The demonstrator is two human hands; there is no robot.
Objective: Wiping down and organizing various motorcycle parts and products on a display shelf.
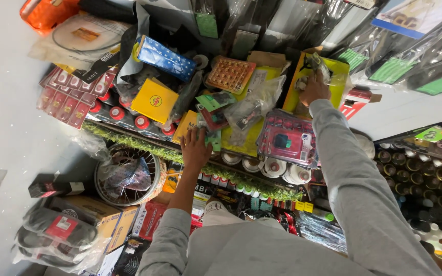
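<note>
While both grey-sleeved arms stretch over a crowded shop counter, the left hand (195, 148) lies on the heaped goods with its fingers closed on a small green packet (213, 139), just beside a clear plastic bag (251, 110) and a yellow box (154, 100). Farther off, the right hand (313, 88) grips a small clear-wrapped part (316, 65) over a yellow card tray (339, 71) — well apart from the left. Between the arms sits a pink blister pack (287, 139); a spoked wheel (127, 174) rests below the counter edge.
</note>
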